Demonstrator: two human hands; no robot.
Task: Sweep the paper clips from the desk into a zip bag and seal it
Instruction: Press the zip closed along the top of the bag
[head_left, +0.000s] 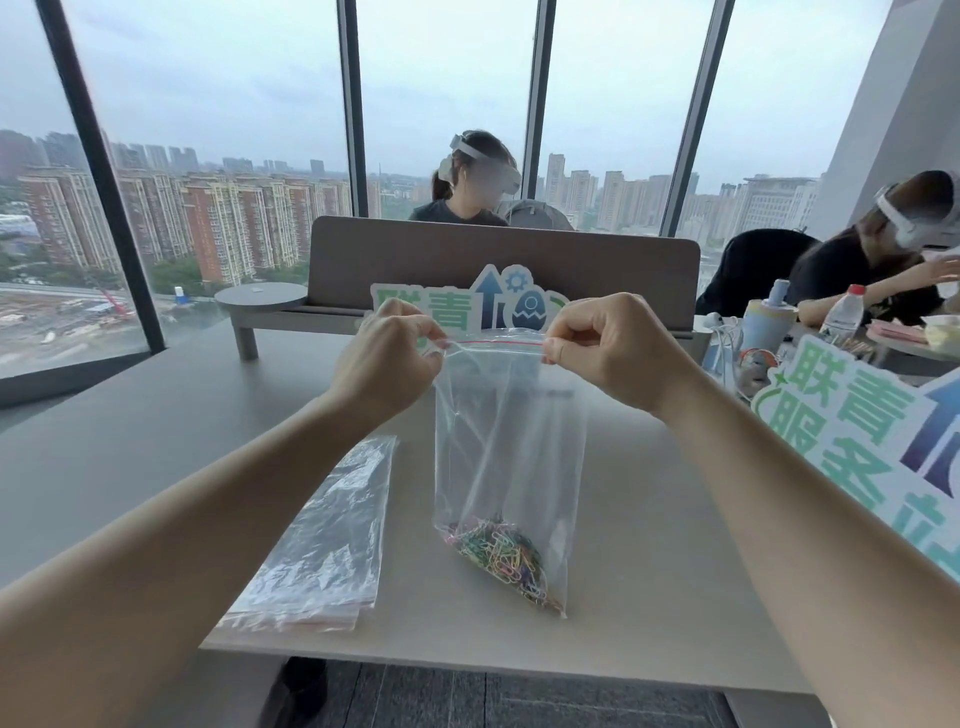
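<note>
A clear zip bag (506, 441) with a red line along its top strip hangs upright over the desk (649, 571). A heap of coloured paper clips (506, 556) lies inside at its bottom. My left hand (384, 364) pinches the top left corner of the zip strip. My right hand (618, 351) pinches the top right corner. The strip is stretched straight between both hands; whether it is pressed closed I cannot tell.
A stack of empty clear bags (327, 545) lies on the desk to the left. Green and blue card signs stand behind the bag (431, 306) and at the right (852, 441). A grey partition (597, 270), bottles (841, 312) and two seated people lie beyond.
</note>
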